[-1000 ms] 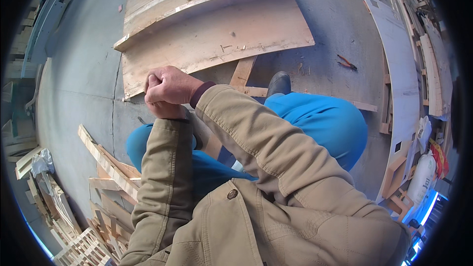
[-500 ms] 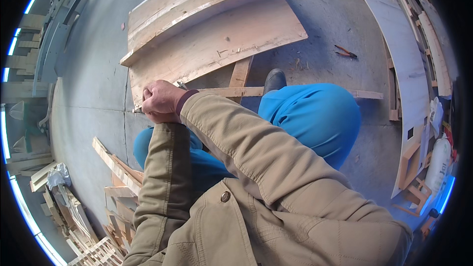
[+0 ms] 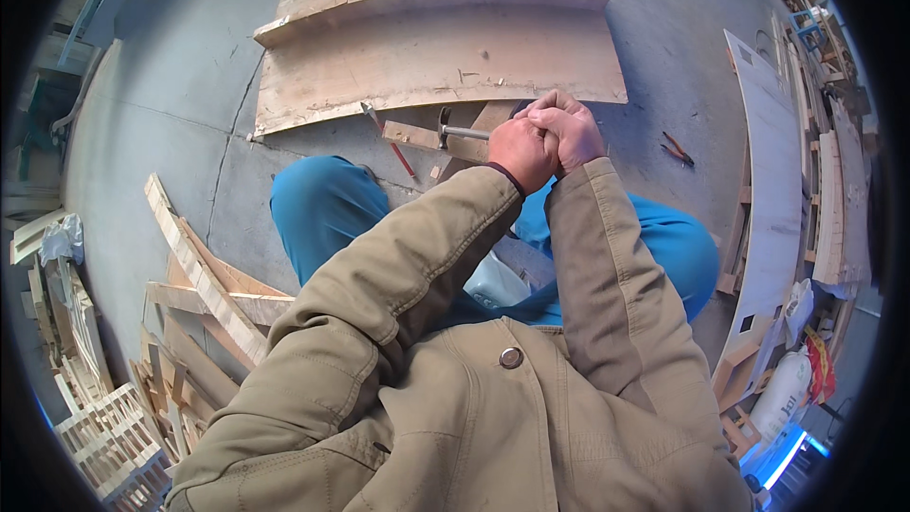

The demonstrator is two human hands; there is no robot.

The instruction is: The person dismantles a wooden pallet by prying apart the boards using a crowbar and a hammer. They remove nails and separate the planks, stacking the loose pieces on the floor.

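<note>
The left grip (image 3: 519,150) is closed around a hammer (image 3: 466,133), its head leftward above a wooden strip (image 3: 408,134). The right grip (image 3: 573,131) touches it; whether that holds anything is hidden. A wooden panel (image 3: 379,57) lies beyond both.

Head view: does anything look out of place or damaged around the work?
Two minor things: the pliers lie loose on the floor, right of the wooden panel, a possible trip hazard; and small slivers lie on the panel toward its near edge, which looks rough.
</note>
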